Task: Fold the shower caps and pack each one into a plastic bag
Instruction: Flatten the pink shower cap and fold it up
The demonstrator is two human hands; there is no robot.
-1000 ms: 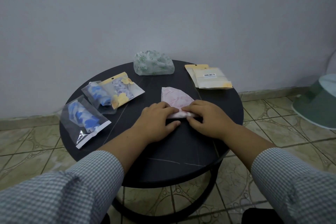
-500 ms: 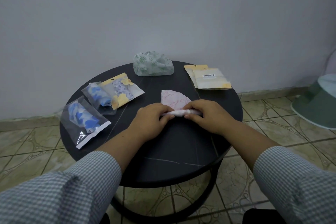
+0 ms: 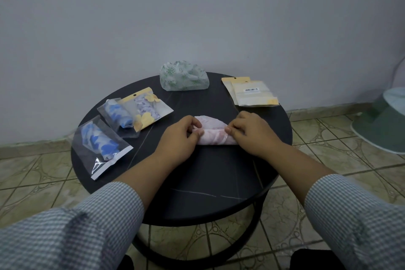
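A pink shower cap (image 3: 213, 133) lies partly rolled in the middle of the round black table (image 3: 197, 182). My left hand (image 3: 182, 138) grips the left end of the roll with curled fingers. My right hand (image 3: 249, 133) pinches the right end. A flat pink flap still shows behind the roll. A green-patterned shower cap (image 3: 183, 76) sits loose at the table's back edge. Empty yellow-topped plastic bags (image 3: 252, 92) lie stacked at the back right.
Three packed bags lie at the left: a clear bag with a blue cap (image 3: 99, 144), another with a blue cap (image 3: 119, 116), and a yellow-flowered bag (image 3: 146, 109). A grey wall stands behind. A pale green object (image 3: 385, 120) sits on the tiled floor at right.
Both hands have rolled the pink cap away from me, so the roll is thicker and less of the flat flap shows. My hands have shifted toward the roll's two ends.
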